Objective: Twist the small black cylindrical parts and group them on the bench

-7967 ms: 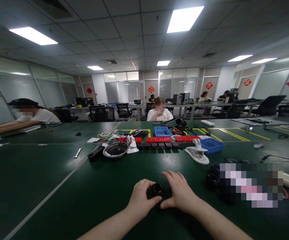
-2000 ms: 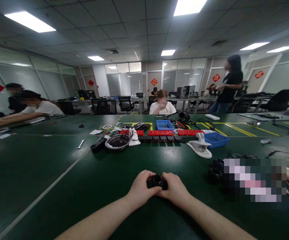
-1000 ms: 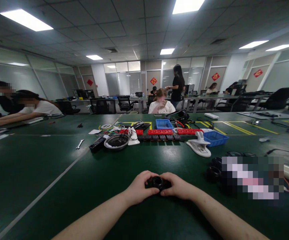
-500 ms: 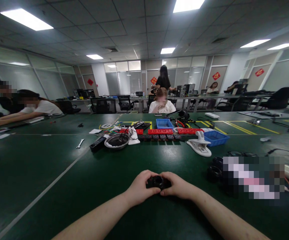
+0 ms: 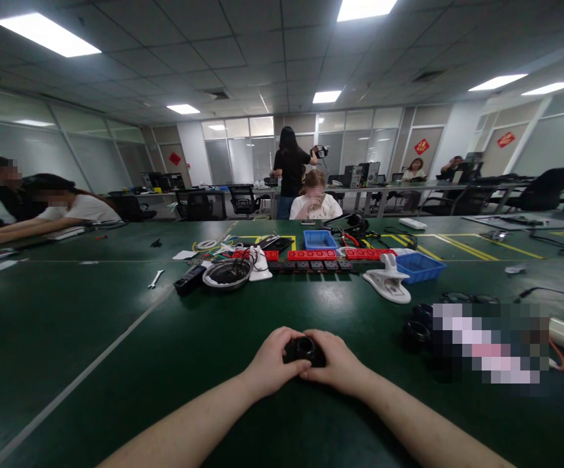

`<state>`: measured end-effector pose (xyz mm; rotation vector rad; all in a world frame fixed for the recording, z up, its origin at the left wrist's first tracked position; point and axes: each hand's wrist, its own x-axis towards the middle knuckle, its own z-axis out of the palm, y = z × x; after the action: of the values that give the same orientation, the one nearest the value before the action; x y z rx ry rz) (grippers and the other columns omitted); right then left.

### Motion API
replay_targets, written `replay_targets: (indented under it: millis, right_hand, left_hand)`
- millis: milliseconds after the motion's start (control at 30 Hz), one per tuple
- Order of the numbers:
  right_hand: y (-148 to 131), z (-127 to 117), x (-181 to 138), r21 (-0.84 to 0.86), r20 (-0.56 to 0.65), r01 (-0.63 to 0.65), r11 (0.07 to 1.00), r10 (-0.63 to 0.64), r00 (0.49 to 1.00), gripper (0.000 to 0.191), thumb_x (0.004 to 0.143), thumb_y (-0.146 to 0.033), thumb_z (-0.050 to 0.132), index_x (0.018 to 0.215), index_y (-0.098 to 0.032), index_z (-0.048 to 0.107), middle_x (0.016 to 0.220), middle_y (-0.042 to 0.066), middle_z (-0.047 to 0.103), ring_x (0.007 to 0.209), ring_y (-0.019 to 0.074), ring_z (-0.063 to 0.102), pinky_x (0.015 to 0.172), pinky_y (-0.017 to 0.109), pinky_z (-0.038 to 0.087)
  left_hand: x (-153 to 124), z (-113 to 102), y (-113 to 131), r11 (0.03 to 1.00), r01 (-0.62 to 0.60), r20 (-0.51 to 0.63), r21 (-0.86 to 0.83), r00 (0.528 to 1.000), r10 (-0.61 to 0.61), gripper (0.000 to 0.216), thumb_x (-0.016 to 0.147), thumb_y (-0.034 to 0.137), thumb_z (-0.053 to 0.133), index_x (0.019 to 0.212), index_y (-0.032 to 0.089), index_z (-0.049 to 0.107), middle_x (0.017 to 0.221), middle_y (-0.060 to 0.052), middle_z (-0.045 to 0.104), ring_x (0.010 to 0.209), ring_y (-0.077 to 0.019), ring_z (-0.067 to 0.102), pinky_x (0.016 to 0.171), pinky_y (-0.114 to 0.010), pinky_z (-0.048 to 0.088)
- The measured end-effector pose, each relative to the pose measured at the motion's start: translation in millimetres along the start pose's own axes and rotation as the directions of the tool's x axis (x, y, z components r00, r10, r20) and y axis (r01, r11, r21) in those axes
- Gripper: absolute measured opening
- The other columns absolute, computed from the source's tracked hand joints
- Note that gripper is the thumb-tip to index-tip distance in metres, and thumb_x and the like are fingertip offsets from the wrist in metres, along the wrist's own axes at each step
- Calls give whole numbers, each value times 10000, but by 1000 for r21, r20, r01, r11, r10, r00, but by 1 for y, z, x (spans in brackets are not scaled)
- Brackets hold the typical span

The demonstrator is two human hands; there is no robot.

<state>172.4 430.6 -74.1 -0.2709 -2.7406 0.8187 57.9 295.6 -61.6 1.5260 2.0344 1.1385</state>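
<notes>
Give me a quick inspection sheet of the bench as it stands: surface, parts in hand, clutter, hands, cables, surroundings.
Surface: green table, white line across it.
Job's things: black round part held between both hands, low over the table.
Clutter: round parts to the right; white clamp, blue bins, red strips, metal dish, wrench farther back.
Hands: left hand and right hand both closed on the part.
Cables: black lead at right; wires by the dish.
Surroundings: people seated at the table, one standing behind.

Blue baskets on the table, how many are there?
2. One blue basket sits far back at the middle; the other blue basket is nearer, right of the white clip. None seems hidden.
</notes>
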Motion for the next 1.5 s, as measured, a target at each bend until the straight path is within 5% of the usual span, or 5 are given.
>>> replay_targets:
  millis: [100, 300, 567, 1067, 1500]
  right_hand:
    - [5, -8, 1, 98, 107, 53, 994, -64, 992, 473, 596, -362, 679, 1020, -192, 557, 912, 40, 586, 843, 210, 509, 738, 308, 367]
    - [8, -18, 2, 184, 240, -36, 982, -10, 971, 385, 545, -282, 722, 895, -173, 605, 850, 16, 566, 815, 195, 506, 702, 280, 385]
    - [7, -25, 2, 223, 295, 19, 975, -86, 952, 357, 566, -270, 721, 890, -163, 613, 849, 11, 544, 830, 189, 498, 727, 279, 374]
    - [5, -25, 2, 286, 312, -37, 958, -57, 948, 299, 595, -215, 690, 877, -158, 611, 816, -5, 546, 796, 175, 500, 698, 258, 380]
    - [1, -2, 2, -42, 97, -89, 995, 93, 991, 383, 535, -430, 707, 713, -157, 507, 703, -9, 528, 612, 124, 459, 501, 208, 287]
  left_hand:
    - [1, -3, -2, 998, -57, 45, -19, 997, 58, 344, 685, 239, 636, 1015, 205, 546, 945, -24, 519, 812, -163, 486, 651, -240, 399]
    - [-1, -7, 1, 991, -134, 129, 0, 983, 133, 380, 686, 251, 648, 1051, 236, 544, 951, -21, 522, 885, -180, 482, 714, -261, 407]
    - [-2, -4, -1, 988, -152, 124, -13, 980, 152, 404, 677, 249, 658, 1062, 247, 535, 994, -23, 506, 909, -183, 469, 711, -254, 408]
    - [-3, -4, 3, 993, -115, 126, -3, 985, 114, 386, 672, 262, 657, 1038, 237, 538, 933, -15, 499, 840, -169, 472, 672, -244, 395]
    - [-2, 2, 0, 1000, -4, -14, 25, 1000, 4, 358, 611, 267, 694, 931, 181, 559, 887, -18, 501, 800, -172, 475, 650, -249, 381]
